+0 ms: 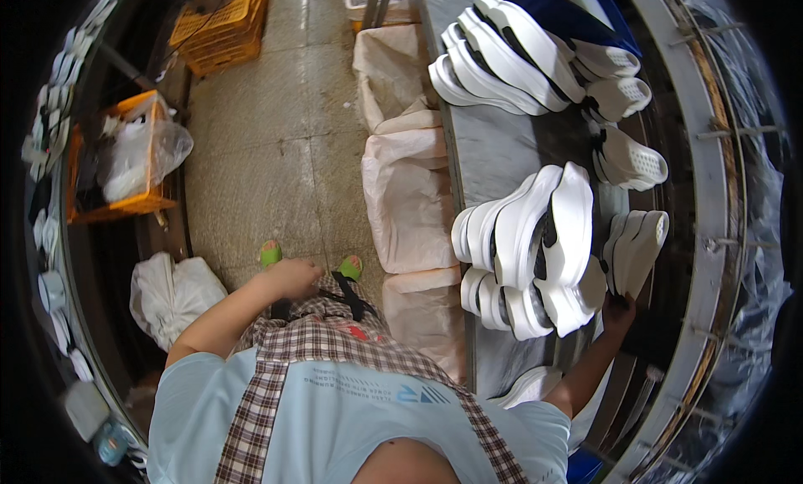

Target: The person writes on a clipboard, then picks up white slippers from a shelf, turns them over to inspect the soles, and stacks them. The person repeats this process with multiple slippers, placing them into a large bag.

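My right hand [619,314] reaches out past the bench and grips the near end of a small stack of white shoe soles [637,248]; its fingertips are partly hidden. Right beside it, several large white soles [520,225] stand nested together in a leaning pile, with dark patches between them. In front of my body, over the checked apron [335,321], hovers my left hand [294,278], its fingers loosely curled and nothing visible in them. A black strap [351,296] lies near that hand.
Another sole pile [502,57] sits farther along the grey bench [502,149]. Pale sack-lined bins [410,204] line its left side. On the left are orange crates [222,32], a crate with plastic bags [155,149] and a white sack [173,296]. A metal rail [711,149] runs along the right.
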Action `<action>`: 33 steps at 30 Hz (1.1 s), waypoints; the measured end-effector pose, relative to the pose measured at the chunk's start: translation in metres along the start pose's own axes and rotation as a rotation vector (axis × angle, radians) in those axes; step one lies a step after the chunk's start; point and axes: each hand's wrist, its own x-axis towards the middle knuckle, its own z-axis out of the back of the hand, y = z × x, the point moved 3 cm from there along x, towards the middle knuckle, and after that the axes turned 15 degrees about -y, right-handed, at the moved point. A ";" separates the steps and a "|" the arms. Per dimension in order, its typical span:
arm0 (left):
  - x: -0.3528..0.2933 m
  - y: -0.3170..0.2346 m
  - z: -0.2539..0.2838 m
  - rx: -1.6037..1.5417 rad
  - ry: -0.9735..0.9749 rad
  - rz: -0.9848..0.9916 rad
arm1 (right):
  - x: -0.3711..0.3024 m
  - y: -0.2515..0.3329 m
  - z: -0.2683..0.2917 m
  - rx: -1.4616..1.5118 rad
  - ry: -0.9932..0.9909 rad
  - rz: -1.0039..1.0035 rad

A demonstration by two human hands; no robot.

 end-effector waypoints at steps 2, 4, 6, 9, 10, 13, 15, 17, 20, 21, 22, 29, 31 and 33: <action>0.006 0.009 0.012 0.007 -0.013 -0.057 | -0.041 0.000 0.021 -0.013 -0.012 0.029; 0.011 0.021 0.026 0.036 -0.012 -0.112 | -0.096 -0.008 0.043 0.011 -0.114 0.081; 0.013 0.038 0.041 0.072 -0.015 -0.177 | -0.158 -0.027 0.054 0.106 -0.250 0.121; 0.012 0.070 0.060 0.084 0.035 -0.280 | -0.278 -0.072 0.047 0.196 -0.353 0.161; 0.011 0.082 0.066 0.102 0.061 -0.321 | -0.324 -0.091 0.040 0.196 -0.374 0.209; 0.003 0.116 0.083 0.144 0.148 -0.431 | -0.448 -0.163 0.010 0.217 -0.511 0.284; -0.002 0.131 0.094 0.130 0.178 -0.511 | -0.522 -0.214 -0.013 0.177 -0.606 0.334; -0.003 0.136 0.110 -0.013 0.217 -0.581 | -0.578 -0.265 -0.036 0.152 -0.742 0.314; -0.013 0.114 0.134 -0.304 0.208 -0.706 | -0.626 -0.334 -0.090 0.017 -0.674 0.242; -0.019 0.101 0.142 -0.499 0.235 -0.704 | -0.630 -0.352 -0.114 -0.027 -0.553 0.231; -0.027 0.088 0.149 -0.662 0.287 -0.674 | -0.628 -0.371 -0.139 0.007 -0.512 0.223; -0.059 0.055 0.205 -1.530 0.088 -0.157 | -0.555 -0.425 -0.341 -0.457 -0.044 0.268; -0.053 0.071 0.220 -1.814 -0.019 0.001 | -0.541 -0.419 -0.388 -0.709 0.061 0.465; -0.051 0.088 0.233 -1.986 -0.090 -0.011 | -0.544 -0.399 -0.421 -1.044 0.244 0.799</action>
